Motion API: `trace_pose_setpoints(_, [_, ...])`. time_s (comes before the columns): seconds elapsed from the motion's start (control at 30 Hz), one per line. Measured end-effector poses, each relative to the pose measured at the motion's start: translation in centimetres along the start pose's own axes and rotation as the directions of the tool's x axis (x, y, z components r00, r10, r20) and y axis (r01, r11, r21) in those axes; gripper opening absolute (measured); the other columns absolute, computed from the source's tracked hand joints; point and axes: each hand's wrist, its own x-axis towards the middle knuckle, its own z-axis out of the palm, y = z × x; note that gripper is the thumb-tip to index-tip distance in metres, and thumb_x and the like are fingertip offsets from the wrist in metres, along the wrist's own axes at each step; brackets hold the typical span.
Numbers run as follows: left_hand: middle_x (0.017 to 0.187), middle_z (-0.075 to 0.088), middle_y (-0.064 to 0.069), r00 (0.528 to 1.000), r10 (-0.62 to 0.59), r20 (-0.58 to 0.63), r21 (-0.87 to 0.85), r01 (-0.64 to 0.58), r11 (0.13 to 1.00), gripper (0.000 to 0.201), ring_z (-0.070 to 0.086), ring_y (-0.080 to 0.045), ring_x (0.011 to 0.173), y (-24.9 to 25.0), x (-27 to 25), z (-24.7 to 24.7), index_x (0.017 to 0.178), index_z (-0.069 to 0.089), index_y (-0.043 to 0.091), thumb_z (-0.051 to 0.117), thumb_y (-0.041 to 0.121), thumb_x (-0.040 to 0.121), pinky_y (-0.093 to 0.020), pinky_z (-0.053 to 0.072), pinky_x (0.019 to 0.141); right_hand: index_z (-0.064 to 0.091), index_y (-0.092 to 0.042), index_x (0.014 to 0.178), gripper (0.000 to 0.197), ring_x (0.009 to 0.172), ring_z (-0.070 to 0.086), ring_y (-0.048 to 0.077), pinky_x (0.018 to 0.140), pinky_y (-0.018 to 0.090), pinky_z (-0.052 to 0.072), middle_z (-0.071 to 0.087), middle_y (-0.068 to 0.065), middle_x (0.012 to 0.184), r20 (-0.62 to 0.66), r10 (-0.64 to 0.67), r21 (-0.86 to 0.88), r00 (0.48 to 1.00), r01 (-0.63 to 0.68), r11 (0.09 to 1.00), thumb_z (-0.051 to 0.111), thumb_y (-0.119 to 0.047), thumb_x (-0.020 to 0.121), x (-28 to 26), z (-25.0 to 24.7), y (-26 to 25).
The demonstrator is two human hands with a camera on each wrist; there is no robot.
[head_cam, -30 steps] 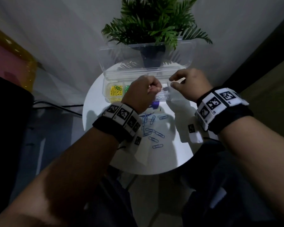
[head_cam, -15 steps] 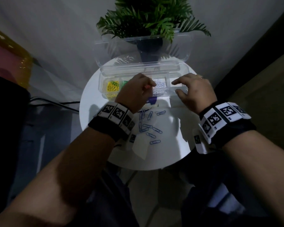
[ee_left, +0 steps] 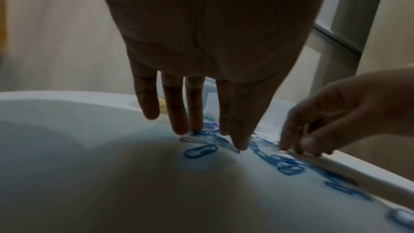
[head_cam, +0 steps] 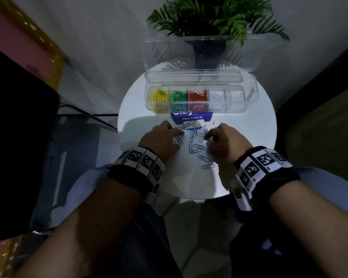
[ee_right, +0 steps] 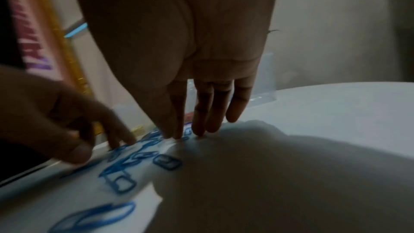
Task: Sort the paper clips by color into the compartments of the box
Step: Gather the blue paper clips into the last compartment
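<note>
Both hands have come down from the box, where they were half a second ago, to the loose scatter of blue wire paper clips on the round white table. The left hand holds nothing, its straight, slightly spread fingers pointing down with the tips touching the tabletop among the clips. The right hand does likewise from the other side, fingers straight, tips on the table at the edge of the pile, nothing pinched. The clips lie between the two hands, some overlapping a blue printed label. Just beyond it sits the clear plastic compartment box, lid open, now uncovered by the hands: yellow clips, green clips, red clips and white clips fill four compartments left to right. Behind stands a potted green fern.
</note>
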Motion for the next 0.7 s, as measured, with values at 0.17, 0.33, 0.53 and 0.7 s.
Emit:
trace_pose_setpoints(0.17, [0.125, 0.045, -0.003, 0.999, 0.020, -0.028, -0.048, -0.022, 0.999, 0.044, 0.046, -0.023, 0.118, -0.2, 0.1, 0.2, 0.132, 0.047, 0.035, 0.056, 0.031, 0.089, -0.038, 0.043, 0.099, 0.069, -0.017, 0.101, 0.023, 0.100, 0.056, 0.035, 0.088, 0.036, 0.047, 0.056, 0.015, 0.105, -0.142, 0.108, 0.079, 0.984, -0.097, 0.992, 0.054, -0.013, 0.085, -0.5, -0.7, 1.2])
trace_pose_setpoints(0.33, [0.121, 0.046, -0.003, 0.993, 0.119, -0.016, 0.045, -0.118, 0.992, 0.041, 0.045, -0.022, 0.115, 1.2, 0.1, 0.9, 0.132, 0.047, 0.041, 0.051, 0.036, 0.091, -0.036, 0.040, 0.096, 0.067, -0.022, 0.111, 0.027, 0.103, 0.054, 0.032, 0.090, 0.036, 0.045, 0.054, 0.014, 0.108, -0.031, -0.040, -0.011, 0.999, 0.040, 0.999, 0.057, -0.020, 0.086, -0.1, -0.8, -0.1])
trace_pose_setpoints(0.53, [0.120, 0.052, -0.004, 0.983, -0.009, -0.183, -0.123, -0.014, 0.992, 0.029, 0.051, -0.024, 0.112, -0.4, 0.2, -0.5, 0.117, 0.058, 0.028, 0.056, 0.027, 0.088, -0.039, 0.043, 0.097, 0.071, -0.020, 0.101, 0.021, 0.102, 0.054, 0.030, 0.083, 0.032, 0.043, 0.055, 0.011, 0.107, -0.083, -0.025, -0.097, 0.996, 0.017, 0.995, 0.060, -0.021, 0.083, 0.2, -0.9, -0.5])
trace_pose_setpoints(0.7, [0.112, 0.055, -0.004, 0.969, -0.137, -0.206, -0.247, 0.084, 0.965, 0.021, 0.057, -0.024, 0.102, -2.5, 0.4, -1.1, 0.107, 0.062, 0.023, 0.054, 0.017, 0.088, -0.039, 0.047, 0.095, 0.070, -0.013, 0.100, 0.020, 0.101, 0.054, 0.030, 0.072, 0.027, 0.035, 0.055, 0.012, 0.107, -0.070, 0.000, -0.127, 0.998, -0.008, 0.992, 0.058, -0.020, 0.085, 0.6, -0.4, -0.3])
